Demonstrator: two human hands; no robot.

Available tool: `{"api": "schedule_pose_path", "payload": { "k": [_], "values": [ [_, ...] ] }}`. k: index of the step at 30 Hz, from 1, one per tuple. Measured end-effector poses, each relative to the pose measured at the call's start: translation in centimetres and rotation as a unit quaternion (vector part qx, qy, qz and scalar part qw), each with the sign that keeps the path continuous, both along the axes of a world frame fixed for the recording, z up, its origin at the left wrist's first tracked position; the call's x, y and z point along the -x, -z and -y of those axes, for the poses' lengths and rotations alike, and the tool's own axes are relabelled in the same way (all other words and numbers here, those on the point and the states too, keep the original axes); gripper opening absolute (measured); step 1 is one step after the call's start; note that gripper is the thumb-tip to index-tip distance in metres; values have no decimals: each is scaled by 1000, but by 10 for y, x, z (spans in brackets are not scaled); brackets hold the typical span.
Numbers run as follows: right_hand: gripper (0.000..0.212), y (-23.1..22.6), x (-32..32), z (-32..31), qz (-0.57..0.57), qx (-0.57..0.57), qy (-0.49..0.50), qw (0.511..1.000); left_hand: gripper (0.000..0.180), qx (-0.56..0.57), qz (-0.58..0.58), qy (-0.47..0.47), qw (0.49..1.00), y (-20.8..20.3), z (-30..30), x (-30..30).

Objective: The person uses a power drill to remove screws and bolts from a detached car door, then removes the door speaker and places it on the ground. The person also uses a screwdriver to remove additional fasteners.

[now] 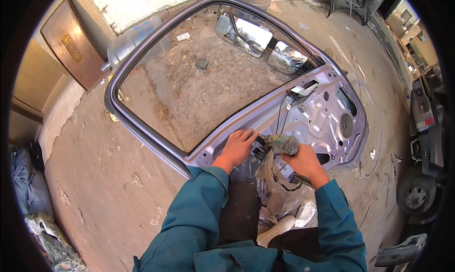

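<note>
A lilac car door (222,134) lies in front of me, its inner side up and its window frame away from me. My right hand (305,163) is wrapped around a worn power drill (284,143), its body pointing left. The drill's front end is at a black part (259,149) by the door's near edge, probably a latch; the exact contact is hidden. My left hand (237,149) lies on the door panel just left of that part, fingers stretched out. Two thin cables run from there up to the inner door handle (304,89).
Beyond the window frame lie mirrors (244,35), one cracked. Large clear plastic bottles (132,42) and a brown panel (73,42) stand at the far left. Plastic sheeting (277,191) hangs below the drill. Car parts and a wheel (417,196) line the right side.
</note>
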State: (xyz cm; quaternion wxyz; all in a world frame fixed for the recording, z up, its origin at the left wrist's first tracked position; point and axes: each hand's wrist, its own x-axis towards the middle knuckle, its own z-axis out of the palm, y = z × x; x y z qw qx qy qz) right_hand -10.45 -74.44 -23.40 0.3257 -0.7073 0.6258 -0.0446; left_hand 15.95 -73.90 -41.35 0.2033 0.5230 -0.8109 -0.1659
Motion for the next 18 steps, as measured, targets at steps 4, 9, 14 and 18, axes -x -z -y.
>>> {"api": "schedule_pose_path", "payload": {
  "k": [4,9,14,18],
  "values": [
    [38,-2,-3,8,-29,-2,-22,999,73,-4,-3,0,1000,-2,1,2],
    [37,-12,-15,24,-95,-3,-73,993,70,-5,-5,-6,1000,1,0,0],
    [37,-15,-19,42,-153,-8,-110,982,65,-11,-2,-11,1000,-1,-1,2],
    [38,-19,-21,46,-132,-14,-115,984,66,-11,-11,-11,1000,1,-3,0]
  ]
}}
